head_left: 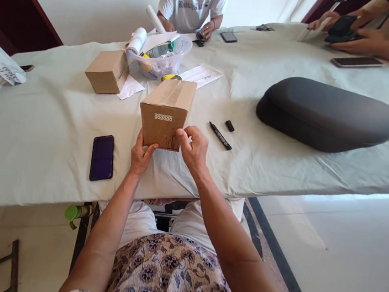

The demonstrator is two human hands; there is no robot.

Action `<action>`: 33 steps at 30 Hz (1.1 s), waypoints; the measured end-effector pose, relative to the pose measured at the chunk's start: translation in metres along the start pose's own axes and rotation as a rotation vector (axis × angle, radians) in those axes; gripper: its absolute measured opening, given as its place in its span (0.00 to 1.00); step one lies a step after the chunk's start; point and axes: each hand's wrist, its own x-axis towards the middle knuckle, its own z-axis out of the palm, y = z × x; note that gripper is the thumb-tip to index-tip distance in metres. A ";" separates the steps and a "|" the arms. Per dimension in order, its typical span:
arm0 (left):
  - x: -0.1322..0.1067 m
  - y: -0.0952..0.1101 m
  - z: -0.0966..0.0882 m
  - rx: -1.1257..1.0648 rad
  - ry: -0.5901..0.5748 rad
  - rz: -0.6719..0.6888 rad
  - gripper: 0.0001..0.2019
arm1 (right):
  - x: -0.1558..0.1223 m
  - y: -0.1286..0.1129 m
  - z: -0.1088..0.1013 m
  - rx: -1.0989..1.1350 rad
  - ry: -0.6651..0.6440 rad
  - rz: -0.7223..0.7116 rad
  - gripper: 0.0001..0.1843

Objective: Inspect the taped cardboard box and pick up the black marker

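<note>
Steadying a tan, oblong cardboard box (166,111) with the left hand (140,157), straight ahead at 12 o'clock over the pale green tablecloth (59,151).
Gripping its near panel's lower corner, at 8 o'clock, between left thumb and fingers; with the right hand (194,148) loosely curled at the 4 o'clock corner, apparently holding nothing, hard to say whether touching or just clear. Best to brace firmly on the left, with the near panel square to the body, and use the right fingers lightly around the dark scrawled marks (171,140), in case of wet ink. Mind the uncapped slim black marker (220,136) near the box's 3 o'clock, beside its short black cap (230,125).
</note>
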 end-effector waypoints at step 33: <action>0.003 0.012 0.004 -0.392 -0.227 -0.325 0.39 | 0.008 0.012 0.004 0.257 -0.007 -0.288 0.19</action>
